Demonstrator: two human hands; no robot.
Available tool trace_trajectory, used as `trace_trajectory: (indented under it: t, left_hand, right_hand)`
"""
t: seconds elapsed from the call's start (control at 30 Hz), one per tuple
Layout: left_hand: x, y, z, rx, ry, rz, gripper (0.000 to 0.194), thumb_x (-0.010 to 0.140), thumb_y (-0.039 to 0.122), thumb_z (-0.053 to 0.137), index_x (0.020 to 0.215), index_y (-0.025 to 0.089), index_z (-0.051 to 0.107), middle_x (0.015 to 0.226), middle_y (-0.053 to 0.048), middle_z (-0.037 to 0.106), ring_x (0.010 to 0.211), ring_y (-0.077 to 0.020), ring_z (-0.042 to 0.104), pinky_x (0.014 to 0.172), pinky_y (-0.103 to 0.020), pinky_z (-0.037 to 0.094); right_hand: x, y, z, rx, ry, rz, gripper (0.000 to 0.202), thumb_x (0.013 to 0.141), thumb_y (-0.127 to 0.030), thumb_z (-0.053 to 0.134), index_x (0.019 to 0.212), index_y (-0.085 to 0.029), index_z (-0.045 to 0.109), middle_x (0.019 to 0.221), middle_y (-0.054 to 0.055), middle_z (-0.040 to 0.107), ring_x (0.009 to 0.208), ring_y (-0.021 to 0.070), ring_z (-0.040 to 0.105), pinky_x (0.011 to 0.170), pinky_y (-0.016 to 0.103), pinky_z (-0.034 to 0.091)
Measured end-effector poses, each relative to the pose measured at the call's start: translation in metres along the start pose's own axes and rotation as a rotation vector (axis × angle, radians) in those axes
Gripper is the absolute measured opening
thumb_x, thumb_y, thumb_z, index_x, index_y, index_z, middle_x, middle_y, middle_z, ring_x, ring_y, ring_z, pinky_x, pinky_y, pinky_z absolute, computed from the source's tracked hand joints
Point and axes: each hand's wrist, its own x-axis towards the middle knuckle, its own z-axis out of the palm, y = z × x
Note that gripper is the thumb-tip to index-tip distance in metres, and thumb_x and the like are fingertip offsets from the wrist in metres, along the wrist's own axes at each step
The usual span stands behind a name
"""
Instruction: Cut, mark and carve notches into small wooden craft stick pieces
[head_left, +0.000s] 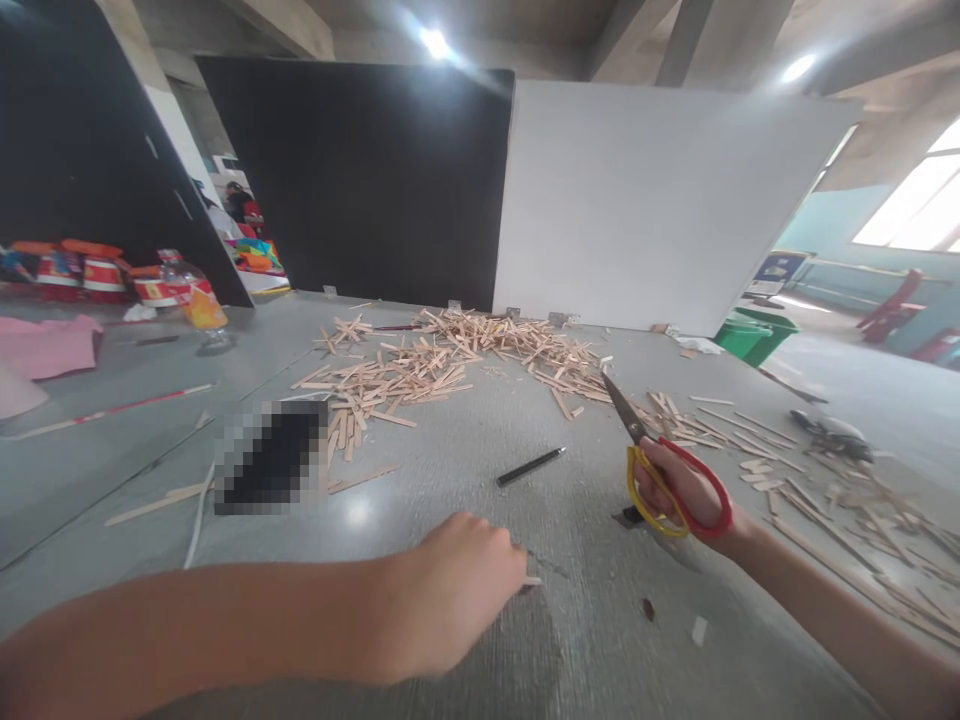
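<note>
My right hand (679, 482) is closed around a pair of scissors (636, 425) with one red and one yellow handle loop. The blades look shut and point up and to the left, above the table. Low in the middle, my left hand (465, 590) is closed with its back toward me. A small pale end of a wooden strip (532, 581) pokes out past its fingers; the rest is hidden. A dark pen (531, 467) lies on the table between the hands. Beyond them spreads a heap of short wooden strips (420, 370).
Longer strips (825, 520) lie scattered at the right. A blurred-out dark device (274, 458) with a white cable (199, 525) is at the left. Further left stands a drink bottle (202, 305). Black (375, 180) and white (660, 200) panels rise behind; a green bin (754, 335) stands right.
</note>
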Motion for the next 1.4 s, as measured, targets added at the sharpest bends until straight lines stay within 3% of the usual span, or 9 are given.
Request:
trace_trajectory:
  t: [0.27,0.43,0.57,0.8,1.1,1.2,1.3,1.4]
  left_hand:
    - [0.007,-0.005,0.017,0.028,0.089,0.022,0.033,0.050,0.001,0.078,0.074,0.019,0.065,0.070,-0.004,0.068,0.062,-0.0264,0.070,0.054,-0.031,0.047]
    - [0.010,-0.007,0.024,0.042,0.056,0.038,0.035,0.049,0.000,0.079,0.075,0.018,0.064,0.069,-0.003,0.068,0.061,-0.0274,0.070,0.054,-0.032,0.049]
    - [0.010,-0.005,0.019,0.049,0.015,0.026,0.035,0.051,-0.001,0.078,0.080,0.017,0.066,0.076,-0.006,0.071,0.063,-0.0274,0.071,0.055,-0.033,0.051]
    - [0.009,-0.004,0.004,0.047,-0.031,0.020,0.037,0.055,-0.003,0.076,0.088,0.013,0.070,0.079,-0.008,0.073,0.067,-0.0285,0.072,0.057,-0.034,0.052]
    - [0.012,-0.006,0.015,0.044,0.014,0.031,0.043,0.052,-0.002,0.078,0.091,0.013,0.069,0.079,-0.007,0.072,0.065,-0.0284,0.072,0.057,-0.034,0.051]
    - [0.010,-0.004,0.017,0.040,0.061,0.002,0.037,0.057,-0.001,0.077,0.089,0.015,0.068,0.079,-0.006,0.072,0.064,-0.0268,0.071,0.057,-0.033,0.050]
    - [0.016,-0.025,0.015,0.027,0.154,-0.107,0.020,0.076,0.002,0.070,0.093,0.014,0.067,0.074,-0.005,0.070,0.058,-0.0221,0.067,0.055,-0.032,0.048]
    - [0.031,-0.078,0.011,0.022,0.278,-0.274,0.012,0.093,0.007,0.058,0.100,0.010,0.067,0.079,-0.007,0.069,0.065,-0.0207,0.067,0.062,-0.033,0.053]
  right_hand:
    - [0.010,-0.005,-0.017,0.293,-0.050,0.053,0.065,0.096,-0.067,0.053,0.048,-0.023,0.052,0.034,-0.006,0.034,0.030,0.0086,0.025,0.035,0.024,0.025]
    - [0.022,0.005,-0.034,0.425,-0.070,0.086,0.061,0.094,-0.061,0.059,0.047,-0.023,0.050,0.033,-0.007,0.031,0.029,0.0065,0.023,0.039,0.023,0.041]
    - [0.026,0.009,-0.042,0.502,-0.082,0.092,0.055,0.092,-0.055,0.066,0.049,-0.021,0.053,0.037,-0.008,0.034,0.030,0.0054,0.027,0.044,0.021,0.049]
    - [0.025,0.011,-0.041,0.540,-0.085,0.099,0.055,0.094,-0.053,0.065,0.051,-0.020,0.057,0.035,-0.006,0.037,0.029,0.0056,0.030,0.039,0.021,0.045]
    - [0.026,0.012,-0.035,0.519,-0.092,0.069,0.060,0.099,-0.051,0.053,0.048,-0.020,0.056,0.031,-0.005,0.036,0.028,0.0061,0.028,0.035,0.019,0.038]
    - [0.026,0.013,-0.037,0.500,-0.092,0.077,0.063,0.101,-0.054,0.049,0.048,-0.020,0.056,0.032,-0.004,0.038,0.028,0.0072,0.030,0.036,0.021,0.039]
    - [0.025,0.014,-0.038,0.483,-0.091,0.079,0.063,0.101,-0.054,0.048,0.048,-0.020,0.056,0.032,-0.003,0.038,0.027,0.0076,0.030,0.035,0.022,0.036]
    - [0.024,0.014,-0.036,0.468,-0.093,0.069,0.063,0.100,-0.054,0.050,0.048,-0.020,0.057,0.031,-0.003,0.038,0.028,0.0079,0.030,0.034,0.021,0.033]
